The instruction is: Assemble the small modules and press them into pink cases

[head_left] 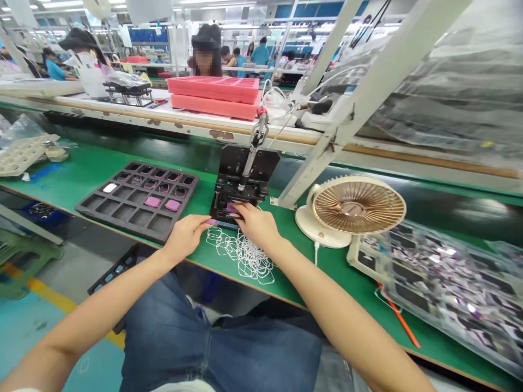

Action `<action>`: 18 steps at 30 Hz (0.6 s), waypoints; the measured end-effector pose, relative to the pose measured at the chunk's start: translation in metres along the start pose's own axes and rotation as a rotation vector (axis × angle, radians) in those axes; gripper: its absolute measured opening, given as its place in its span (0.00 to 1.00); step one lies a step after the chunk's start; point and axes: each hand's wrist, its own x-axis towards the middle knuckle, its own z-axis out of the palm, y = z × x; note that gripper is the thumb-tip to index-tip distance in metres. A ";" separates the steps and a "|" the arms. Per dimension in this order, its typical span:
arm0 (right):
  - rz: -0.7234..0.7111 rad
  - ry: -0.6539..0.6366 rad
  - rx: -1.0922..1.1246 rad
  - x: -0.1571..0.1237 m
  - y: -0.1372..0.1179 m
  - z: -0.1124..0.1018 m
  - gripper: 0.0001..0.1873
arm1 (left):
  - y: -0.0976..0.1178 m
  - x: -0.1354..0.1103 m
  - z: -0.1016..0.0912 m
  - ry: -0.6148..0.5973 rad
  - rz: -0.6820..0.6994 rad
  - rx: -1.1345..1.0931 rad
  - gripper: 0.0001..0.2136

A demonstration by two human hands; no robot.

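My left hand [186, 235] pinches a small purple part [211, 221] at its fingertips, just in front of a black lever press [241, 182]. At the base of the press, my right hand [255, 224] has its fingers curled on another purple piece [232, 208] sitting in the fixture. A heap of thin white ring-shaped gaskets [245, 253] lies on the green bench under and between both hands. Left of the press stands a black compartment tray [141, 198] holding several purple parts.
A small beige desk fan [353, 209] stands right of the press beside a slanted white frame post [347, 103]. Plastic-covered trays [445, 283] fill the right. Pink foam trays [214, 95] sit on the far shelf; other workers sit beyond.
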 end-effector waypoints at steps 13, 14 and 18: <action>0.088 0.104 0.107 -0.060 0.008 -0.024 0.21 | -0.004 0.060 0.067 -0.205 0.133 0.103 0.13; 0.092 0.119 0.125 -0.071 0.006 -0.028 0.20 | -0.004 0.064 0.074 -0.232 0.143 0.106 0.15; 0.118 0.159 0.251 -0.101 -0.006 -0.038 0.19 | -0.004 0.069 0.084 -0.293 0.158 0.111 0.20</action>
